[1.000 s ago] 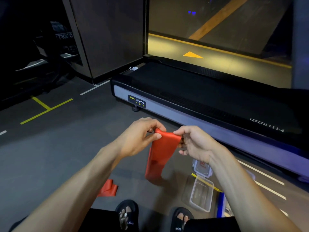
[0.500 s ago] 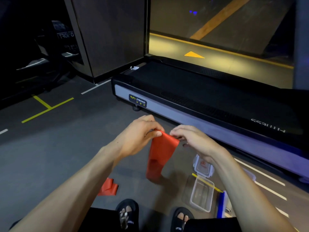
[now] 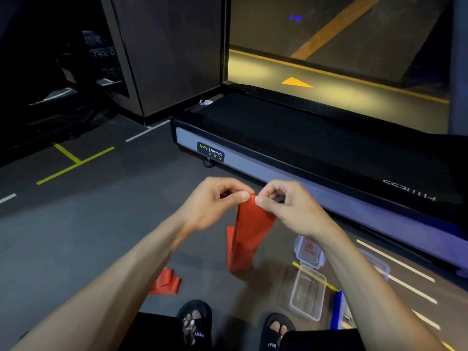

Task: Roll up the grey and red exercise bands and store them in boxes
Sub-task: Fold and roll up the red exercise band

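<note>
A red exercise band point(image 3: 247, 236) hangs from both my hands in the middle of the view, its lower end reaching the floor. My left hand point(image 3: 215, 201) pinches the band's top edge between thumb and fingers. My right hand point(image 3: 286, 206) pinches the same top edge right beside it, fingertips nearly touching the left thumb. Another piece of red band point(image 3: 166, 283) lies on the floor to the lower left; my left forearm hides whether it joins the hanging part. An open clear plastic box point(image 3: 307, 292) sits on the floor at the right, its lid point(image 3: 309, 250) lying just behind it. No grey band is visible.
A treadmill point(image 3: 291, 148) stretches across the floor just beyond my hands. A dark wall panel point(image 3: 167, 51) stands behind on the left. My two sandalled feet point(image 3: 195, 323) show at the bottom. A blue object point(image 3: 336, 310) and another clear container point(image 3: 377, 267) lie at the right.
My hands have drawn closer together at the band's top edge, narrowing it to a bunched point. The hanging band has shifted slightly.
</note>
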